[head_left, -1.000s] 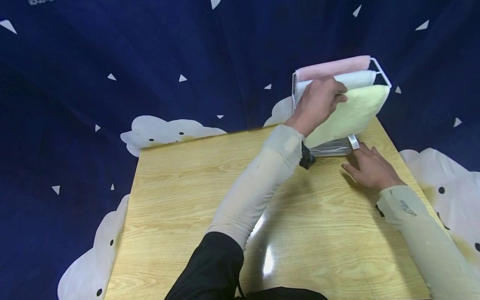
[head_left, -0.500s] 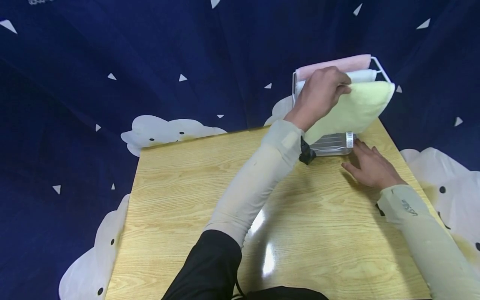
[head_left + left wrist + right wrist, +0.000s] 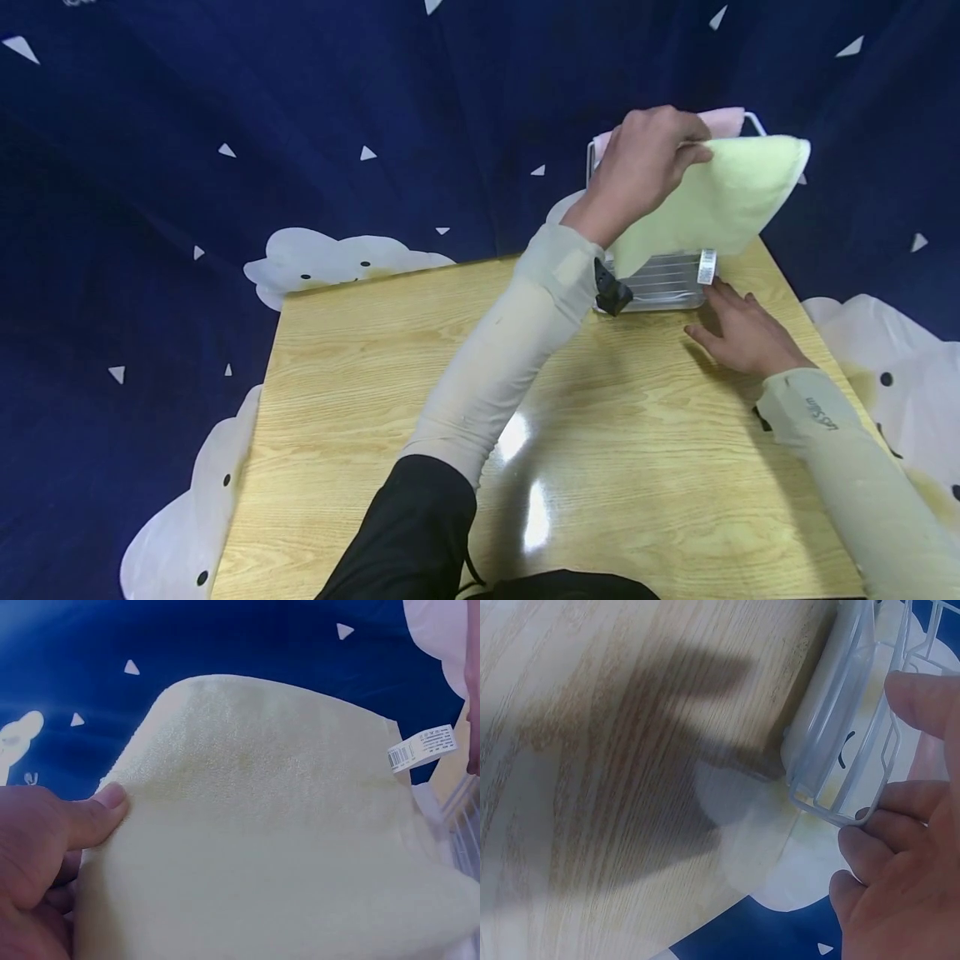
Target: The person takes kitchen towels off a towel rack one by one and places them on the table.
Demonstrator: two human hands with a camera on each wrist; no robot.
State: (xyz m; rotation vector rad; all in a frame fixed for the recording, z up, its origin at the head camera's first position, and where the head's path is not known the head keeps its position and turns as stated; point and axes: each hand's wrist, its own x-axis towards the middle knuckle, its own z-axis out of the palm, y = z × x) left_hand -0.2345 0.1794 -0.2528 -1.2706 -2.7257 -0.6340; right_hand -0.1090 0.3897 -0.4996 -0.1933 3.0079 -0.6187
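In the head view my left hand [image 3: 641, 162] pinches the upper edge of a pale yellow towel [image 3: 731, 196] and holds it up in front of a white wire towel rack [image 3: 660, 279]. The left wrist view has my thumb lying on the near edge of the fuzzy cloth, and a white tag [image 3: 422, 749] sticks out from its far side. My right hand [image 3: 746, 333] is at the rack's front right corner. In the right wrist view its fingertips [image 3: 864, 844] touch the wire there, while the thumb stands spread from the fingers.
Behind the yellow cloth a pink towel [image 3: 723, 122] hangs on the rack, partly covered by my left hand. A clear tray [image 3: 663, 305] lies at the rack's foot. The wooden table [image 3: 375, 400] ends at a dark blue curtain [image 3: 300, 108] with white clouds and triangles.
My left hand has lifted the yellow towel up and a little to the right, off the front bar. It now covers the pale blue towel, and more of the rack's base shows. My right hand stays put.
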